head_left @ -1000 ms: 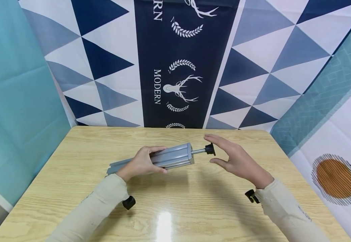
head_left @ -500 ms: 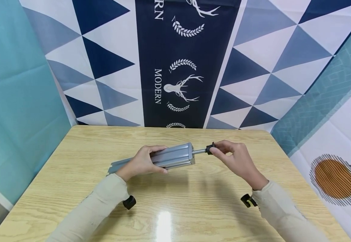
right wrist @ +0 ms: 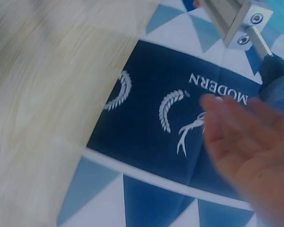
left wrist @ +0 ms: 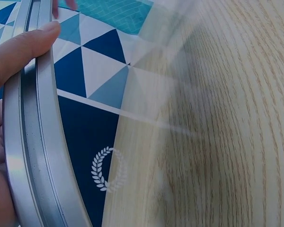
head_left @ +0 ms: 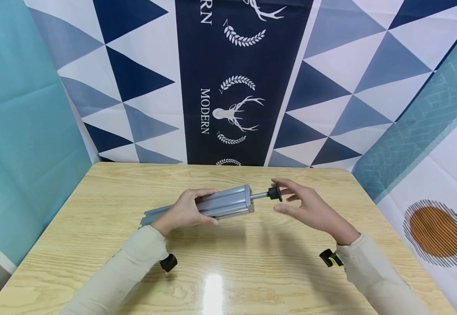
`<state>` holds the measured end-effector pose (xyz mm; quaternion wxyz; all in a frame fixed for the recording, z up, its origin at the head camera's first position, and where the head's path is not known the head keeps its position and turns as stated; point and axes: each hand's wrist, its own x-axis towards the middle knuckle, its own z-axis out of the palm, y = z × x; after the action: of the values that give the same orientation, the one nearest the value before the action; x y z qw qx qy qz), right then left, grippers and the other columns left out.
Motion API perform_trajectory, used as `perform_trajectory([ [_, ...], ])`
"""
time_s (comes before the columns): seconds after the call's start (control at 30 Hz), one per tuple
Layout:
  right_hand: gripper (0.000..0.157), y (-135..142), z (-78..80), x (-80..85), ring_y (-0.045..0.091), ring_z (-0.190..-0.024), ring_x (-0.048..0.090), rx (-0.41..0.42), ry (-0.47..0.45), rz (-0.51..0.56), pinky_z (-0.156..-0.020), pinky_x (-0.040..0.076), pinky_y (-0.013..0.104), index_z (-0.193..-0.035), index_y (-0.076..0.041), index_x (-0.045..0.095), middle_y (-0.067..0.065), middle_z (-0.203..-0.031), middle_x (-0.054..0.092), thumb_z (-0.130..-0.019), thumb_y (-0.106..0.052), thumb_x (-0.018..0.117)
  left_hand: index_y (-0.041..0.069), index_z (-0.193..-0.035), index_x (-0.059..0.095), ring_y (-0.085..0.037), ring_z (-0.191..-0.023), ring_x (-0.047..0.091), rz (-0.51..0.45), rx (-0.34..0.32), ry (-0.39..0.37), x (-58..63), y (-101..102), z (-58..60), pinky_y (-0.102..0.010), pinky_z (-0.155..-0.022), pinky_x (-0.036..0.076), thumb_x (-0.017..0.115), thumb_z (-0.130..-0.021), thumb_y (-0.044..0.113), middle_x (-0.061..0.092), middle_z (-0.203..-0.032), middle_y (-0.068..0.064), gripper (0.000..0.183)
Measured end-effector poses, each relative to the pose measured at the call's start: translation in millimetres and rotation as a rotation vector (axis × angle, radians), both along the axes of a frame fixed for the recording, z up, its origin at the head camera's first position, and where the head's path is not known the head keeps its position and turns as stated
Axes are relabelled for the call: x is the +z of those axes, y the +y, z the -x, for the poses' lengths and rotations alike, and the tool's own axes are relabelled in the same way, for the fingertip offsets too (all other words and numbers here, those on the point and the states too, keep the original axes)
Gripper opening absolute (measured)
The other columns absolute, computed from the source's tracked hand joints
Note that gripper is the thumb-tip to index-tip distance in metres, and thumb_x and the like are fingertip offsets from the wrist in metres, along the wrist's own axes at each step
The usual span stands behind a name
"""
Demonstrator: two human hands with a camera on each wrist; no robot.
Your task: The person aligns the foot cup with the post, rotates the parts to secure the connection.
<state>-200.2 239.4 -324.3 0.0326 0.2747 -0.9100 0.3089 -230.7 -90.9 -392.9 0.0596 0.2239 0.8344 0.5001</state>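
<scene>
pale wood-grain table [head_left: 252, 258], bright glare [head_left: 213, 295] on it, triangle-patterned backdrop [head_left: 145, 105], navy deer-print panel [head_left: 238, 65], teal left wall [head_left: 27, 118]

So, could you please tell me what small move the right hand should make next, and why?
I'd probably close the right hand on the black foot: the hand is spread open beside it, the exposed rod looks threaded, which suggests turning, and the left hand holds the metal profile.

head: the metal bar [head_left: 228, 202] is looked down on from well above, facing forward.
left wrist: the bar is faced lengthwise from very close.
right wrist: the bar's end is viewed nearby, from beyond it.
shared: cloth [head_left: 232, 65] behind the bar is caught by both wrists.
</scene>
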Motion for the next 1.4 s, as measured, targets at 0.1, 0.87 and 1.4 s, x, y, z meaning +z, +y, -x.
perform_trajectory([
  [0.1, 0.079, 2.5, -1.2, 0.7, 0.025, -0.116, 0.058, 0.059, 0.137, -0.031, -0.089, 0.050, 0.044, -0.148, -0.016, 0.038, 0.009, -0.143, 0.047, -0.080, -0.008, 0.078, 0.019, -0.131, 0.061, -0.019, -0.107, 0.057, -0.003, 0.005, -0.002, 0.8, -0.6, 0.0, -0.040, -0.092, 0.046, 0.092, -0.062, 0.020, 0.058, -0.131, -0.003, 0.076],
  [0.87, 0.036, -6.1, -8.1, -3.1, 0.016, -0.072, 0.067, -0.236, -0.130, 0.214, -0.076, 0.049, 0.037, -0.095, -0.009, 0.070, 0.002, -0.069, 0.068, -0.096, -0.042, 0.056, 0.021, -0.132, 0.060, -0.018, -0.106, 0.058, -0.018, -0.029, -0.002, -0.7, 4.4, 1.2, -0.039, -0.091, 0.046, 0.091, -0.063, 0.024, 0.059, -0.129, -0.002, 0.075],
  [1.4, 0.073, -0.3, -9.4, 8.9, 0.023, -0.103, 0.066, -0.026, 0.126, -0.021, -0.081, 0.054, 0.040, -0.146, -0.013, 0.041, 0.010, -0.134, 0.056, -0.083, -0.013, 0.076, 0.020, -0.132, 0.060, -0.017, -0.103, 0.059, -0.032, -0.014, -0.001, -0.1, 1.4, 1.3, -0.038, -0.089, 0.047, 0.092, -0.061, 0.024, 0.060, -0.127, -0.002, 0.078],
])
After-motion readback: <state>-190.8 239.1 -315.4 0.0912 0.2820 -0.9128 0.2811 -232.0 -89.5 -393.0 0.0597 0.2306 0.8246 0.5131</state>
